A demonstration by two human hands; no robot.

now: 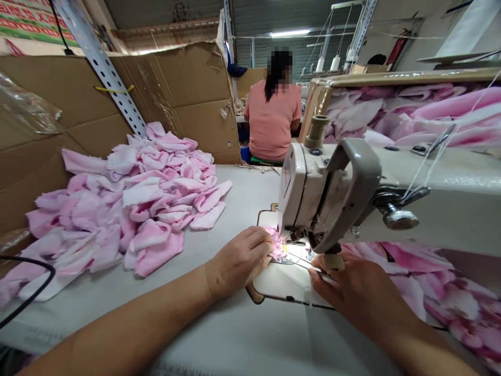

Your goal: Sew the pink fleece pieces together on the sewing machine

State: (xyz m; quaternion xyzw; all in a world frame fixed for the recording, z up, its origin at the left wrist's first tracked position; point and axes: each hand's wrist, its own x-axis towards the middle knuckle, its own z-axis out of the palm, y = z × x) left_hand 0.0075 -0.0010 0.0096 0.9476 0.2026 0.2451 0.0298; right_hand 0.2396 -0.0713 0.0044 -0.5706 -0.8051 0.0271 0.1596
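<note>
At the lower centre of the frame, the left hand (238,261) is pressing its fingers together over a bunched pink fabric piece (277,243), which is lying under the head of a sewing machine (332,193). The right hand (344,290) is spreading its fingers on the machine bed (287,284), just beside that piece, and is pinching nothing that shows. At the left of the frame, a heap of pink cut pieces (133,203) is lying on the table (250,188). At the upper centre, 1 co-worker (273,117) in a pink shirt is sitting with their back turned, beside cardboard sheets (188,89). At the right edge, floral fabric (430,115) is hanging behind the machine.
</note>
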